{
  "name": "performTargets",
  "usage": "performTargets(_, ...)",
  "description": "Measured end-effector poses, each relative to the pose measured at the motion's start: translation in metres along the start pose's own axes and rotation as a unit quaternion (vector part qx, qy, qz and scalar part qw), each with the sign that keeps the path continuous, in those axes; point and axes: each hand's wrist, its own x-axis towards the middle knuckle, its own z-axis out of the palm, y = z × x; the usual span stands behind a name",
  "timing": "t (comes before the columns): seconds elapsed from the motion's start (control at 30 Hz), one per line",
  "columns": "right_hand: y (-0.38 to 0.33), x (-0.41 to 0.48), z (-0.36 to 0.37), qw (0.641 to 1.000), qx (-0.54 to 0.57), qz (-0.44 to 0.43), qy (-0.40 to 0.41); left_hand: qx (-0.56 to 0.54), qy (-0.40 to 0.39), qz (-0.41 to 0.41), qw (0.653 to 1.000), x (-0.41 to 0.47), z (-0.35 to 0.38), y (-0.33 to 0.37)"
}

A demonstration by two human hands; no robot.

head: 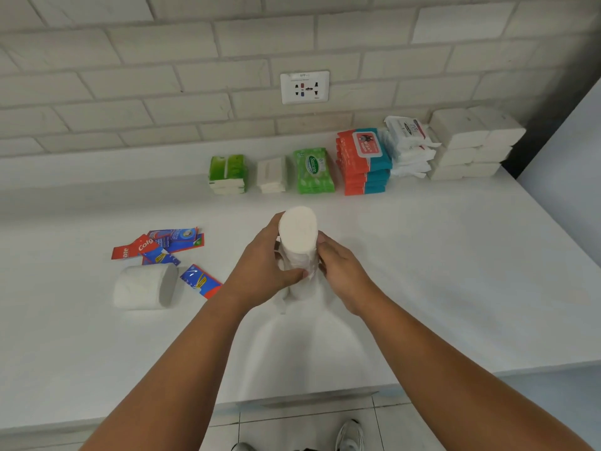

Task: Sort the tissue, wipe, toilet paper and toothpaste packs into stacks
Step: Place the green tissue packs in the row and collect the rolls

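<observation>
An upright white toilet paper roll (pixel 298 231) stands on top of another roll at the middle of the white counter (pixel 455 271). My left hand (pixel 260 268) grips it from the left and my right hand (pixel 341 271) from the right. A second toilet paper roll (pixel 144 287) lies on its side at the left. Several red and blue toothpaste packs (pixel 162 245) lie loose beside it, one (pixel 201 281) nearer me. Along the wall stand stacks: green tissue packs (pixel 227 174), white tissue packs (pixel 271 175), green wipes (pixel 313 172), red-teal wipes (pixel 364 161), white wipes (pixel 408 144), large white tissue packs (pixel 471 141).
A brick wall with a power socket (pixel 304 87) backs the counter. The counter's front edge runs below my forearms, with tiled floor and my shoes (pixel 349 436) beneath. A dark gap and a pale panel (pixel 566 151) bound the counter at the right.
</observation>
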Motion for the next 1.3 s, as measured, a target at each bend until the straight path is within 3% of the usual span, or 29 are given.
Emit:
performTargets(0.17,-0.003,0.005,-0.002,1.0,-0.002,-0.001,0.012,0.021,-0.013,-0.03,0.999,-0.002,-0.002,-0.006)
performTargets(0.37,-0.036,0.006,-0.007,0.995,-0.032,-0.046,0.081,0.061,-0.01,-0.042,0.997,-0.014,-0.031,-0.018)
performTargets(0.47,-0.068,0.003,0.003,0.984,-0.093,-0.11,0.101,0.066,0.009,-0.043,0.997,-0.024,-0.05,-0.026)
performTargets(0.57,-0.092,-0.003,0.029,0.949,-0.198,-0.218,0.109,0.067,0.04,-0.035,0.996,-0.037,-0.076,-0.036)
performTargets(0.7,-0.102,-0.007,0.091,0.913,-0.234,-0.331,0.048,0.074,0.066,-0.059,0.993,-0.054,-0.12,-0.071)
performTargets(0.83,-0.083,0.007,0.156,0.925,-0.259,-0.276,-0.025,0.095,0.072,-0.101,0.988,-0.069,-0.154,-0.112)
performTargets(0.97,-0.049,0.026,0.212,0.938,-0.306,-0.136,-0.088,0.123,0.122,-0.151,0.973,-0.085,-0.174,-0.153)
performTargets(1.1,-0.012,0.042,0.249,0.938,-0.328,-0.033,-0.11,0.134,0.134,-0.266,0.945,-0.093,-0.182,-0.195)
performTargets(1.2,0.003,0.044,0.268,0.951,-0.29,0.015,-0.109,0.11,0.09,-0.288,0.947,-0.096,-0.181,-0.211)
performTargets(1.3,0.011,0.044,0.278,0.976,-0.193,0.039,-0.099,0.085,0.124,-0.256,0.955,-0.098,-0.179,-0.208)
